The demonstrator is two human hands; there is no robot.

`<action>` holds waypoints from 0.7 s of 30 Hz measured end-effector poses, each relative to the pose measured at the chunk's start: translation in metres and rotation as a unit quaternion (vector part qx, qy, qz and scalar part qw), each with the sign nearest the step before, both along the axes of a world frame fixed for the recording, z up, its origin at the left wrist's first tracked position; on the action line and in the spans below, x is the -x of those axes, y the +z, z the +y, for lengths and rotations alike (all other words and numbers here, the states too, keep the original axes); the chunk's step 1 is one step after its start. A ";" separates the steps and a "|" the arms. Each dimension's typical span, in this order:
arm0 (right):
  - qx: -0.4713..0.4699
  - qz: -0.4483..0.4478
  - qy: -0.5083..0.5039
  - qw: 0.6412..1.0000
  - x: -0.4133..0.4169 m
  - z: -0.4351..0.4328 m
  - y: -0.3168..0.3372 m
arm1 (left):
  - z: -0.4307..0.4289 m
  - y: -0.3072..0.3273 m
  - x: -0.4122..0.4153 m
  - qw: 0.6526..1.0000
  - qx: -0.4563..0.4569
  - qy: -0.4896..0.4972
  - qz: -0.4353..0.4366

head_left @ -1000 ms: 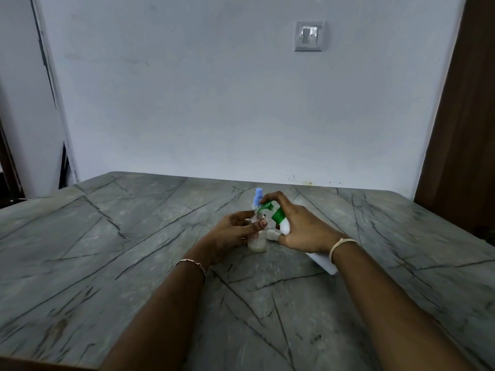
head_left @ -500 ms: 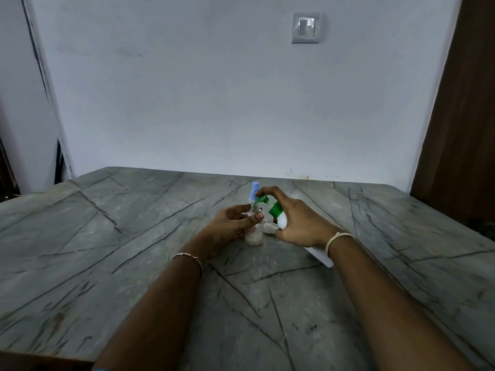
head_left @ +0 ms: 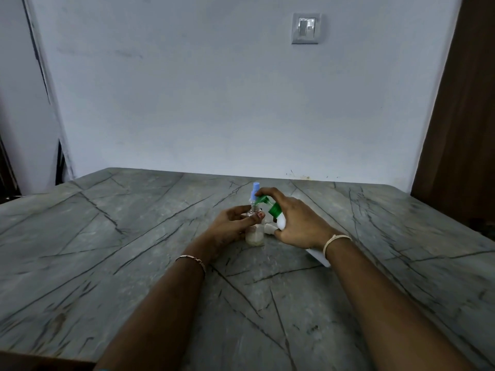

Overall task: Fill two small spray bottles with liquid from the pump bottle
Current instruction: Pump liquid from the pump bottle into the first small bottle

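Clear bottle [head_left: 254, 235]: it stands upright on the table [head_left: 107, 250], mid-table in front of you. Its threaded neck is open and a pale, cloudy liquid sits in its lower part.
Pump bottle [head_left: 281, 223]: white and opaque, so you cannot tell what is in it. It is tilted just right of the clear bottle, its base trailing toward you under your right wrist.
Pump head [head_left: 263, 200]: green, with its spout reaching over the clear bottle's neck.
Blue bottle [head_left: 255, 189]: it is right behind the clear bottle. Only its blue sprayer top shows, and its body and contents are hidden.
White cap [head_left: 269, 228]: it lies on the table, touching or almost touching the clear bottle's right side, beneath the pump bottle.
Left hand [head_left: 231, 226]: your thumb and fingers pinch the clear bottle at its shoulder, from its left.
Right hand [head_left: 297, 220]: it is wrapped round the pump bottle, with your forefinger curled over the pump head.
Since half a second ago: both grips and the bottles keep the same arrangement. The liquid level in the clear bottle looks unchanged.
Wrists: there is a thin bracelet [head_left: 191, 259] on your left and a pale band [head_left: 334, 241] on your right.
Wall: a switch [head_left: 306, 28] sits high above the clear bottle.
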State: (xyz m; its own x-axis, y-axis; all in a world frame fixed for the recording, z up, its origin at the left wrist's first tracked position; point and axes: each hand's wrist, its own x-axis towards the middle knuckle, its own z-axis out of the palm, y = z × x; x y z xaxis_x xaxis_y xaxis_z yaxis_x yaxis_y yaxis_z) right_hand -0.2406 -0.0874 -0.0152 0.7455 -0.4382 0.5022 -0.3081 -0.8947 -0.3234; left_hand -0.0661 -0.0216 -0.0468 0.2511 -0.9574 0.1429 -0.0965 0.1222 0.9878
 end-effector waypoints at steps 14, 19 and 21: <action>0.011 0.003 -0.008 1.000 -0.004 -0.003 0.000 | 0.000 0.000 -0.001 1.000 0.003 -0.014 -0.014; 0.023 0.005 -0.017 1.000 -0.002 -0.004 -0.002 | 0.002 0.001 0.000 1.000 0.006 -0.016 -0.005; 0.018 0.008 -0.019 1.000 0.000 -0.004 -0.002 | 0.002 0.001 0.001 1.000 0.007 -0.015 -0.004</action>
